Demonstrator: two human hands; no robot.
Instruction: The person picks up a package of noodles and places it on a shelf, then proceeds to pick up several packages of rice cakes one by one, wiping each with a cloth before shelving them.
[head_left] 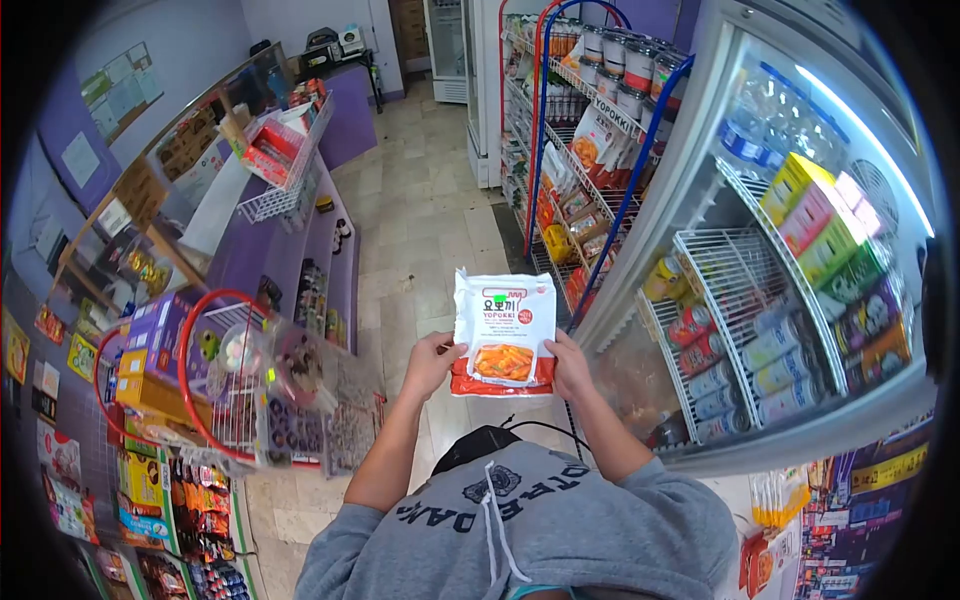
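A white and red Yopokki tteokbokki pouch (505, 330) is held up in front of my chest, its printed front facing me. My left hand (433, 366) grips its left edge, thumb on the front. On the opposite side my right hand (569, 367) pinches the lower right edge. The fingers behind the pouch are hidden. A small green sticker marks the pouch near its top. Similar Yopokki pouches (600, 140) hang on the wire rack ahead to the right.
To the right stands a lit drinks fridge (700, 340) with cans and bottles on wire shelves. A blue and red framed rack (545, 130) holds cups and packets. On the left are a purple counter (245, 245) and a red-rimmed wire basket stand (235, 380). Tiled floor (410, 190) runs ahead between them.
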